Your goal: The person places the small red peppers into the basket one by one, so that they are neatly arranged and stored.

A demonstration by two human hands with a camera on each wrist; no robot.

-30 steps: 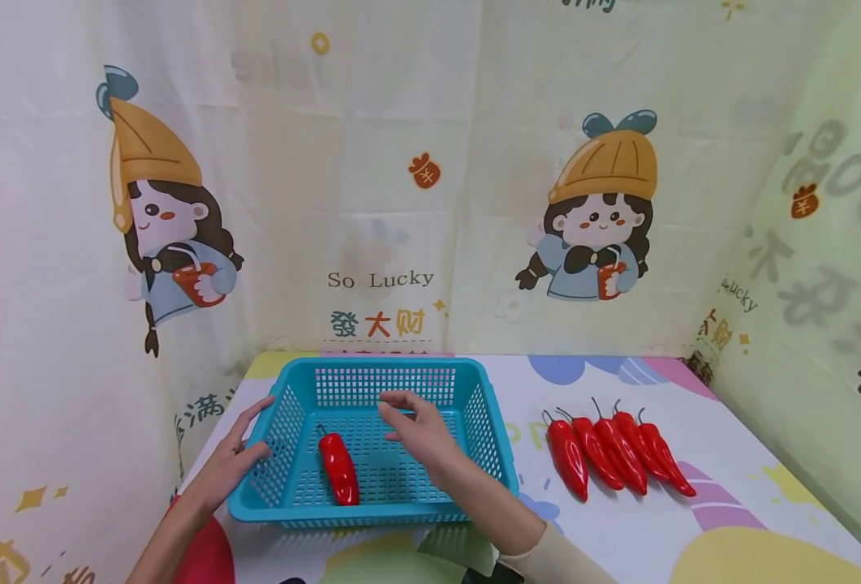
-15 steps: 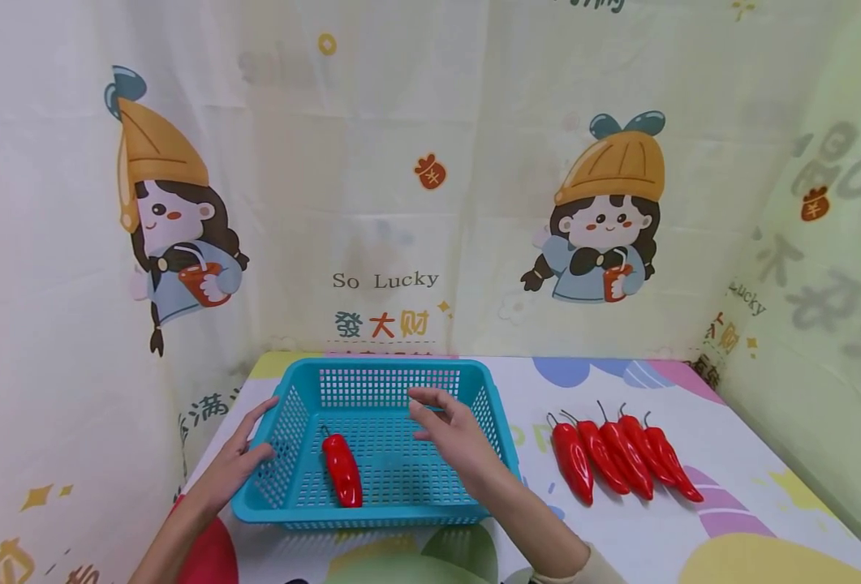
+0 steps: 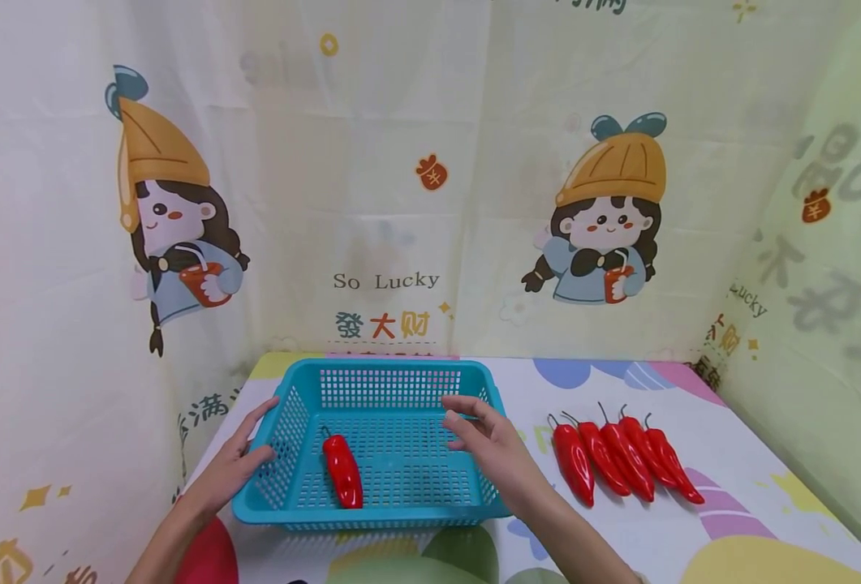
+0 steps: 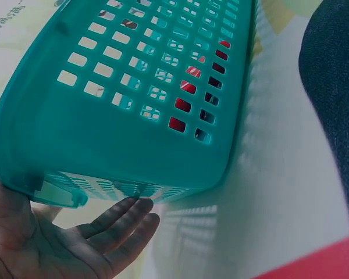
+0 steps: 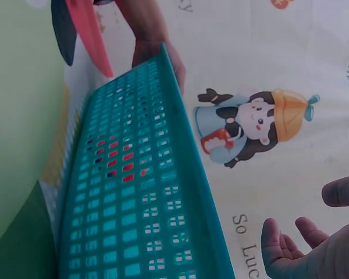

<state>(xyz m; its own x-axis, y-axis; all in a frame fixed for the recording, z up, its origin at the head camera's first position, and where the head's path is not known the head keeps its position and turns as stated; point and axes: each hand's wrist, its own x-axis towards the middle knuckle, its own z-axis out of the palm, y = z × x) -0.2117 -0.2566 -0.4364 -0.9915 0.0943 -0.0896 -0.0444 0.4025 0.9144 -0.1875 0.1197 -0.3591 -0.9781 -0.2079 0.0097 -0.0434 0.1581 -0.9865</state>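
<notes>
A turquoise plastic basket (image 3: 401, 513) with lattice walls stands on the table, one red chili pepper (image 3: 342, 470) lying inside toward its left. My left hand (image 3: 229, 466) holds the basket's left end; its thumb tip overlaps the rim. In the left wrist view, the left hand's fingers (image 4: 125, 229) extend along the outside of the end wall, and the thumb is hidden. Above the right part of the basket hovers my right hand (image 3: 492, 450), fingers loosely bent and holding nothing. More red chili peppers (image 3: 609, 458) lie side by side on the table, right of the basket.
A patterned cloth (image 3: 751, 454) covers the table. Printed curtains (image 3: 467, 227) hang close behind it and along both sides. A red rounded shape (image 3: 211, 556) shows at the lower left, near the left forearm.
My right hand has moved right across the basket, from above its middle to its right wall. My left hand stays at the left end, and the peppers lie as before.
</notes>
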